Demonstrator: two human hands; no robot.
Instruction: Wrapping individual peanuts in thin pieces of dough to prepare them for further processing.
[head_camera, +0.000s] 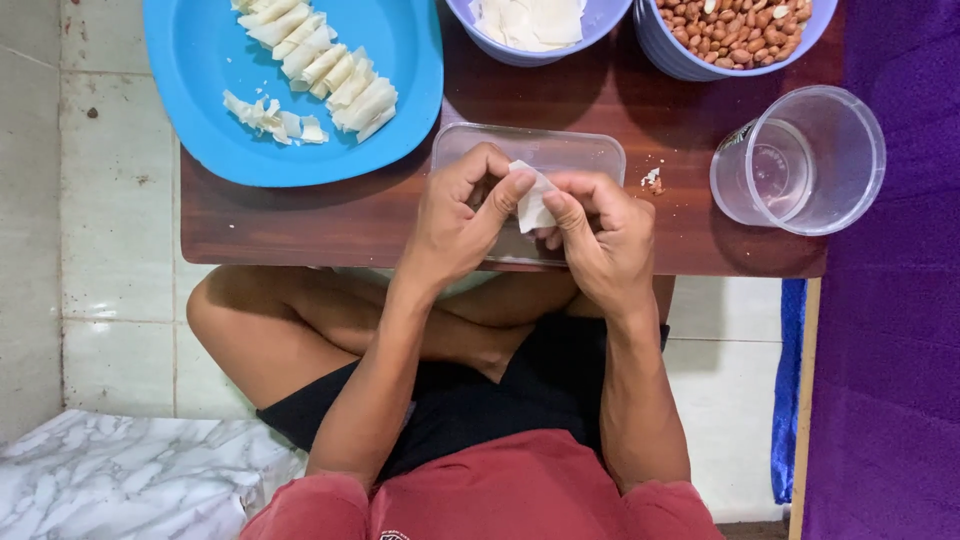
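Both hands meet over a clear rectangular lid (590, 152) lying on the low dark wooden table (320, 225). My left hand (462, 215) and my right hand (598, 235) pinch a small white pastry wrapper (533, 203) between thumbs and fingertips, folding it. A blue plate (200, 90) at the far left carries a row of rolled white wrappers (330, 65) and a few scraps (270, 118).
A lilac bowl of flat white wrappers (530, 22) and a lilac bowl of peanuts (735, 30) stand at the table's far edge. A clear plastic cup (800, 160) lies on its side at right, beside purple cloth (890, 330). Crumbs (652, 180) lie near the lid. Tiled floor surrounds.
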